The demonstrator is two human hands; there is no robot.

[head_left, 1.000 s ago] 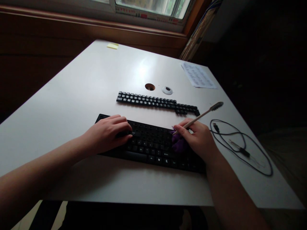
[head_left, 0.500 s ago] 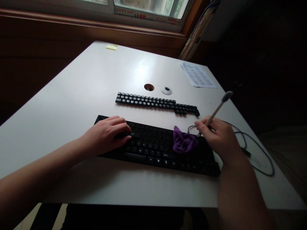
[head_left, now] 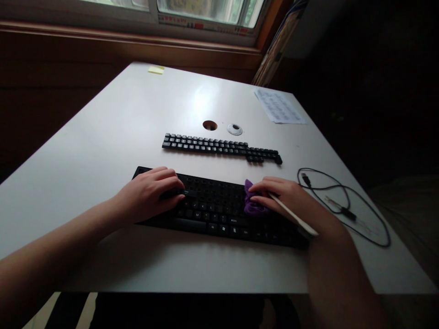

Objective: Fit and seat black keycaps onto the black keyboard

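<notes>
A black keyboard (head_left: pixel 206 227) lies across the desk with bare key sockets in its upper part and lettered keys below. My left hand (head_left: pixel 154 189) rests over its left part, fingers curled and closed on a black keycap (head_left: pixel 187 193) with small white lettering. Toward the keyboard's right, my right hand (head_left: pixel 284 194) pinches a crumpled purple cloth (head_left: pixel 253 208) against the keys. A slim pale-handled brush (head_left: pixel 291 214) slants under this hand toward the wrist; whether the fingers grip it is unclear. Beyond the keyboard, removed keycaps (head_left: pixel 206 145) stand in neat rows.
A white desk (head_left: pixel 113 109) carries everything. To the right lies a coiled black USB cable (head_left: pixel 372 205). Printed papers (head_left: pixel 281 107) sit at the far right, a yellow note (head_left: pixel 156 70) at the far left. A cable hole (head_left: pixel 210 125) has its round cover (head_left: pixel 235 129) beside it.
My right hand has moved left and taken hold of the purple cloth. The brush has swung from pointing up to lying low toward the wrist. My left hand keeps its place.
</notes>
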